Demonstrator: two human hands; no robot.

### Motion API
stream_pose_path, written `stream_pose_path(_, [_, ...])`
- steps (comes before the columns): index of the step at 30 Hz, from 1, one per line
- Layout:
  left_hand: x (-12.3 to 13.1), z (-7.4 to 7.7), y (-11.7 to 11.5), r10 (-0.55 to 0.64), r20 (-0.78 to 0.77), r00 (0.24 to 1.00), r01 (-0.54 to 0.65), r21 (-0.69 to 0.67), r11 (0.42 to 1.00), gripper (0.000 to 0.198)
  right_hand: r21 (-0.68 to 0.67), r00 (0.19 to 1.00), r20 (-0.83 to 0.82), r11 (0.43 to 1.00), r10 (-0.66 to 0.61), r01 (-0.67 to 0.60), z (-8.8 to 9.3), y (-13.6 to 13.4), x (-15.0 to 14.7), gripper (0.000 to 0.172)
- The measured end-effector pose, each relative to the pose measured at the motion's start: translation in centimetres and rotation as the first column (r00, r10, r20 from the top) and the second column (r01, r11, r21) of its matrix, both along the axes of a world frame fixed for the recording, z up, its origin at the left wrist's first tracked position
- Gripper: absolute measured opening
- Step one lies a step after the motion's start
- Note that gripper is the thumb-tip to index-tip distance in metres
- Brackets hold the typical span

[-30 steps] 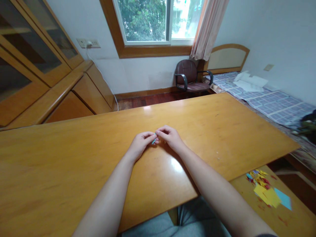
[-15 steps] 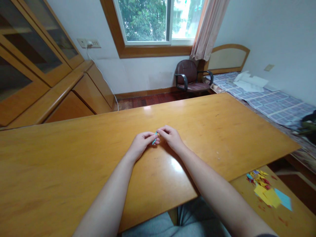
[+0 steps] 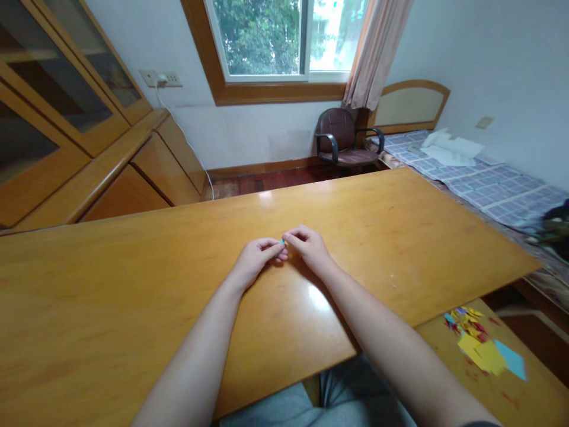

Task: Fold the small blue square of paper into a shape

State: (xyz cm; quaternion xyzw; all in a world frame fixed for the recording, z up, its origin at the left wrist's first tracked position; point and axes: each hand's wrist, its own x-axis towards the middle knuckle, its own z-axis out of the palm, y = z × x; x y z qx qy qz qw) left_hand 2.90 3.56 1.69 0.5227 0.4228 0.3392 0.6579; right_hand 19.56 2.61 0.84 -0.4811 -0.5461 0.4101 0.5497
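Between my two hands is a small piece of light blue paper, mostly hidden by the fingers. My left hand is closed, with its thumb and fingers pinching the paper from the left. From the right, my right hand pinches the paper's upper end between thumb and forefinger. The fingertips of both hands meet just above the wooden table. How the paper is folded cannot be made out.
Low at the right, a second wooden surface bears a pile of small coloured paper pieces, yellow sheets and a light blue sheet. Beyond the table stand a brown armchair and a bed. A cabinet lines the left.
Less of the blue paper shows now: the strip that stuck out below my left thumb is out of sight. Both hands have stayed nearly in place.
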Motion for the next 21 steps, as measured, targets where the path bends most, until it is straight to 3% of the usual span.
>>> stream_pose_path(21, [0.0, 0.09, -0.02, -0.015, -0.012, 1.0, 0.015, -0.017, 1.0, 0.034, 0.026, 0.999, 0.03, 1.0, -0.016, 0.015, 0.24, -0.21, 0.08, 0.023])
